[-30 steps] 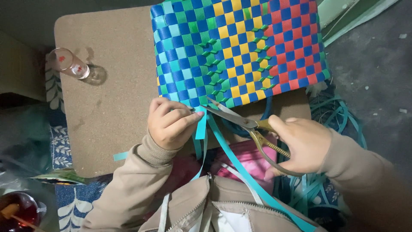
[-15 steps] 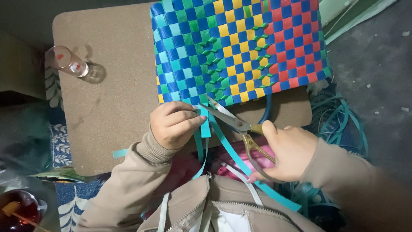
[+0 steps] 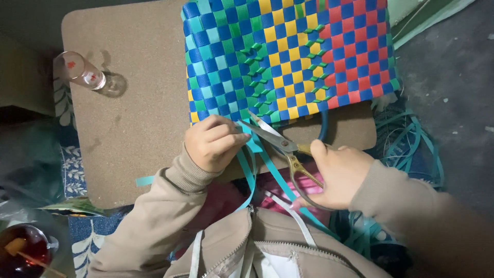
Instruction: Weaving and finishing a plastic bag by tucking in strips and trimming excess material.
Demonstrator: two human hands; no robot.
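A woven basket point(image 3: 288, 56) of blue, teal, green, yellow and red plastic strips lies on a brown board point(image 3: 134, 118). My left hand point(image 3: 213, 141) pinches a loose teal strip point(image 3: 249, 164) at the basket's near edge. My right hand point(image 3: 337, 172) grips brass-handled scissors point(image 3: 275, 139), their blades open and pointing left at that strip, close to my left fingers. More teal strips hang down over my lap.
A small clear glass point(image 3: 82, 72) stands at the board's far left. A cup of dark red drink point(image 3: 23, 252) sits at the lower left. Loose teal strips point(image 3: 411, 144) pile on the floor to the right. A cut teal piece point(image 3: 145, 180) lies on the board.
Both hands shifted slightly; the scissors moved left toward the strip held by my left hand, blades still open at the basket's edge.
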